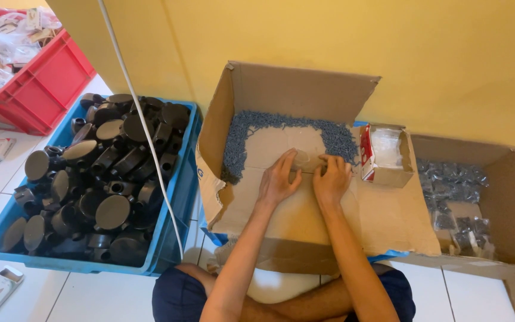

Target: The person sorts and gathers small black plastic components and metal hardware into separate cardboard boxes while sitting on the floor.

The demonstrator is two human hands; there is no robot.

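**Two Hands in a Box of Little Blue Bits**

A person sits cross-legged on the white floor (90, 298). Both hands rest inside an open cardboard box (293, 89). The left hand (278, 179) and the right hand (332, 179) lie side by side, almost touching, on the bare cardboard bottom. Their fingers are bent and pinch at something small and clear (303, 160) between them. It is too small to tell what it is, or how it lies.

The small blue pieces (251, 128) make a curved band around the hands. The band runs up the left side, across the back wall, and down the right. So the pieces lie just past the fingertips, and both hands are about as near.

A small open carton (388, 155) sits just beside the right hand. Farther right is another box with grey bagged parts (454, 179). On the left, a blue crate (177, 197) holds round black parts (111, 211). A red crate (43, 83) stands behind it.
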